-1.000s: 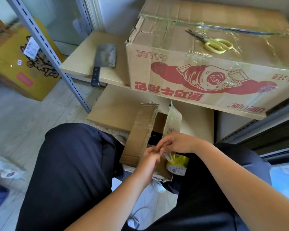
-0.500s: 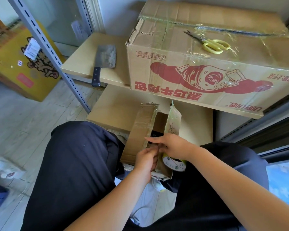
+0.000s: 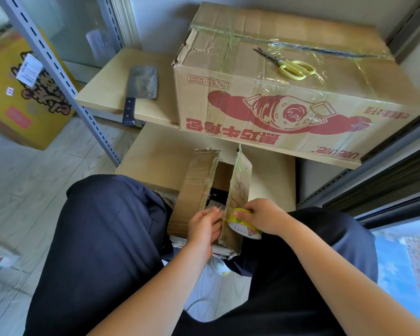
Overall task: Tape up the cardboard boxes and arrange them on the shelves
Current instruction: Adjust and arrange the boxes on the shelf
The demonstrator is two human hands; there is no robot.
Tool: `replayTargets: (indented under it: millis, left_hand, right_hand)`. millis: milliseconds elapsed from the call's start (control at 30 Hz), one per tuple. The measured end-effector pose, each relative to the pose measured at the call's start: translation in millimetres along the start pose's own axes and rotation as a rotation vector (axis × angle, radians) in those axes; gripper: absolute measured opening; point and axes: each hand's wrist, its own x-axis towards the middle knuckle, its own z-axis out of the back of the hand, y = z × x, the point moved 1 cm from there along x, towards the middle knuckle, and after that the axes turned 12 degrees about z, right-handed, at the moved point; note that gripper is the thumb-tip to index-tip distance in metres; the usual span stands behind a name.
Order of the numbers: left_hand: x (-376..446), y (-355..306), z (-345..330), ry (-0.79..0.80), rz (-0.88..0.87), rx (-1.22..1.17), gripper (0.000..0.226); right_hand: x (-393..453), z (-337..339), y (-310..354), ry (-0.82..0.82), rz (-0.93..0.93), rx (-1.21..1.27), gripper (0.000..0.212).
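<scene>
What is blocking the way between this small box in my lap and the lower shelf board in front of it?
Nothing visible blocks it. The small open cardboard box sits between the knees, and the bare lower shelf board lies directly beyond it. The right hand holds the yellow tape roll; the left hand pinches the tape end.

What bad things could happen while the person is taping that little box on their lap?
The right hand grips the yellow tape roll while the left hand pinches the clear tape end; the strip might stick to itself. The small brown cardboard box has upright flaps, so it may seal crooked. The steel cleaver lies near the wooden shelf's edge.
</scene>
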Motion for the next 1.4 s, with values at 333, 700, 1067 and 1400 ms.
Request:
replayTargets:
  millis: [333,700,1067,1400]
  left_hand:
    - [11.1,11.8,-9.1,0.03,0.193,-0.026,0.014]
    - [17.8,6.9,-20.1,0.021,0.314,0.187,0.036]
    - [12.8,3.1,-17.8,-0.079,-0.306,0.789,0.049]
    - [24.6,-1.7,-18.1,-0.181,-0.271,0.81,0.041]
  right_hand:
    - [10.2,0.1,-2.1,-0.009,-0.065,-0.103,0.045]
    - [16.7,3.3,-4.4,-0.025,-0.048,-0.214,0.041]
    - [15.7,-1.7,-1.6,0.015,-0.045,-0.083,0.04]
    - [3.8,-0.4,-28.0,0.101,0.015,0.417,0.034]
